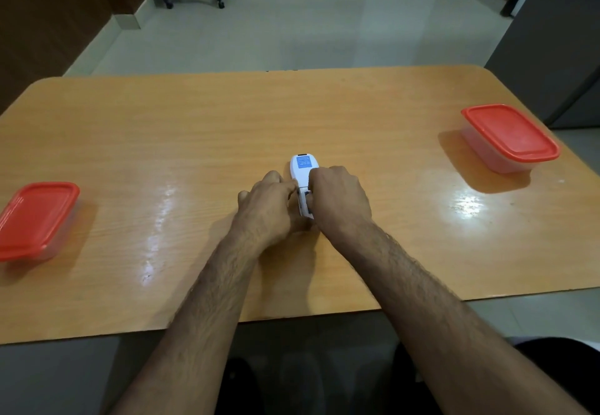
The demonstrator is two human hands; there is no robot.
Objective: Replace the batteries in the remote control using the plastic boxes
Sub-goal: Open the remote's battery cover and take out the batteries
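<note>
The white remote control [302, 175] lies face down near the middle of the wooden table [194, 128], its blue label toward the far end; both hands close on its near half, the left hand [268, 206] pinching one side, the right hand [339, 201] curled over the other, thumbs apparently working at the battery cover, though whether it is already off I cannot tell. The risk, as I judge it, is a cover that gives suddenly; the remote could skid on the glossy top, or a loose battery roll toward the near edge, which is not far from the wrists. Outward, two clear plastic boxes with red lids sit well apart; the left box [35, 219] at the left edge, the right box [509, 136] far right; both lids are on, so each needs opening. Nothing stands between hands and boxes; only the reach is long.
</note>
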